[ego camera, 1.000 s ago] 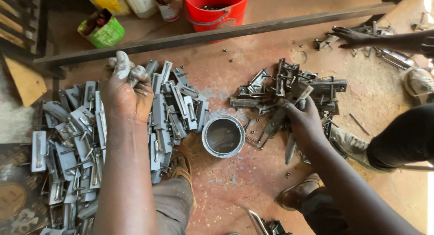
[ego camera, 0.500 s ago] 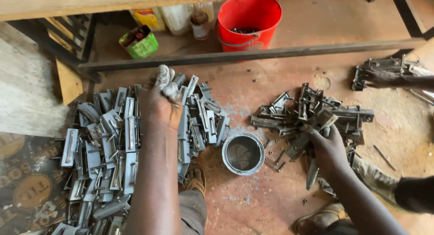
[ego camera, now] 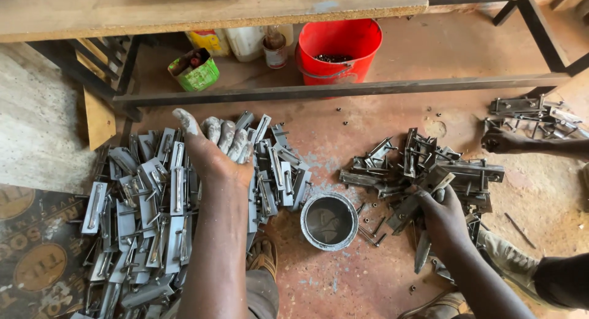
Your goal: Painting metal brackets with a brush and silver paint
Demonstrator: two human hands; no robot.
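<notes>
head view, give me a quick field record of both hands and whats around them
left hand: held over the big heap of grey metal brackets, fingers dusty; cannot tell if it holds anything
right hand: gripping a metal bracket at the smaller pile
between the piles: open round tin on the reddish floor
behind: red bucket and green tub under a wooden bench
other person: a hand at the far right pile

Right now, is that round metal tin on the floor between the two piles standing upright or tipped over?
Upright. The round metal tin stands on the floor with its open mouth facing up, so its whole circular rim and inside bottom show.
</notes>
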